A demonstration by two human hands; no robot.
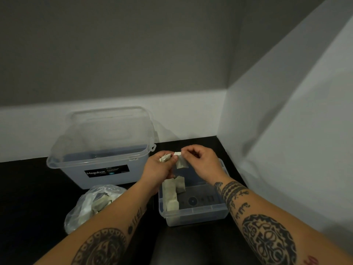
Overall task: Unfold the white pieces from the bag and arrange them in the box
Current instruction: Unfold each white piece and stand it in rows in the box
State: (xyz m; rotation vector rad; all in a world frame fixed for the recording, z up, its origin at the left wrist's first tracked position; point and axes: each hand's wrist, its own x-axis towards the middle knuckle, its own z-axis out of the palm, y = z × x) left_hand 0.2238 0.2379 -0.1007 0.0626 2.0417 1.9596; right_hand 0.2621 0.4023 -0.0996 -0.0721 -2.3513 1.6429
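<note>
Both hands (pixel 155 168) (pixel 202 162) pinch a white piece (pixel 180 163) over the box (pixel 194 217), bag (pixel 86 209) and tub (pixel 80 169) alongside.

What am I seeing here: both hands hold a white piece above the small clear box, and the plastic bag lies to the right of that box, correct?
Not quite: the head view shows the plastic bag to the left of the small clear box, not the right. The rest holds: left hand and right hand hold a white piece above that box.

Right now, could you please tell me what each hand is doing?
Left hand: holds a crumpled white piece.
Right hand: pinches the hanging white piece at its top.
</note>
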